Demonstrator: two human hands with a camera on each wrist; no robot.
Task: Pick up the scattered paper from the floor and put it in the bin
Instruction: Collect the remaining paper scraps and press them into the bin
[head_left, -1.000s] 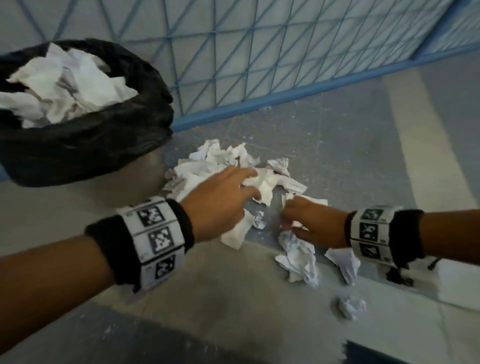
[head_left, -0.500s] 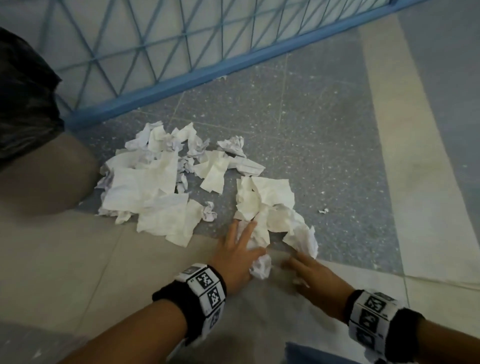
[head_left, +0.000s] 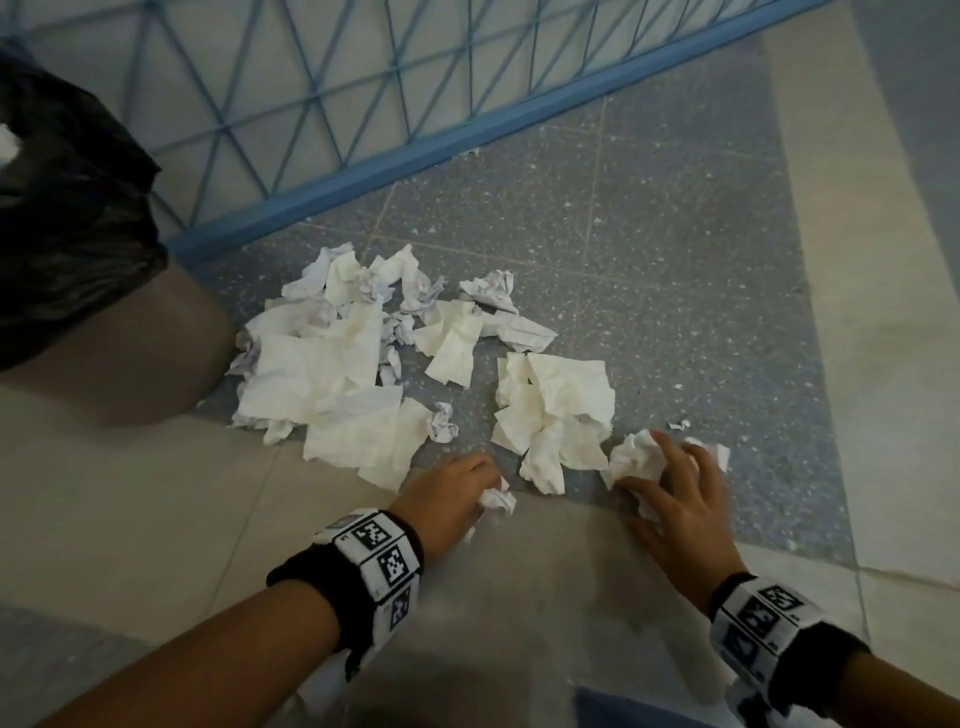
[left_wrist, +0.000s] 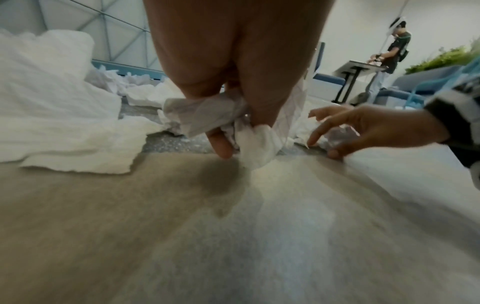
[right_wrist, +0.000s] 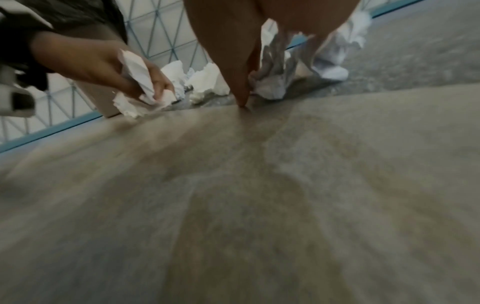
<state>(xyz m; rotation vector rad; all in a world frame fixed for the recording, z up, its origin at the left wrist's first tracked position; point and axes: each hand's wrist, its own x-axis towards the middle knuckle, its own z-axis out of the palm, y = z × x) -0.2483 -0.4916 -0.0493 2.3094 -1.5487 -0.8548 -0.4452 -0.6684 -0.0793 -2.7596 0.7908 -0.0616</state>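
Head view: left hand (head_left: 445, 493) low over the floor (head_left: 156, 519), fingers curled round a small paper wad (head_left: 497, 500). Right hand (head_left: 680, 499) rests on a crumpled paper ball (head_left: 636, 457), fingers spread over it. Scattered paper (head_left: 332, 374) lies on the grey tiles just ahead of both hands. Bin (head_left: 67, 218) with black liner at far left, white paper inside; blue mesh fence (head_left: 363, 104) behind.

Left wrist view: thumb and fingers (left_wrist: 221, 144) pinch the wad just above the floor.

Right wrist view: blurred; the fingers (right_wrist: 241, 90) seem splayed over the ball, one tip touching the floor.
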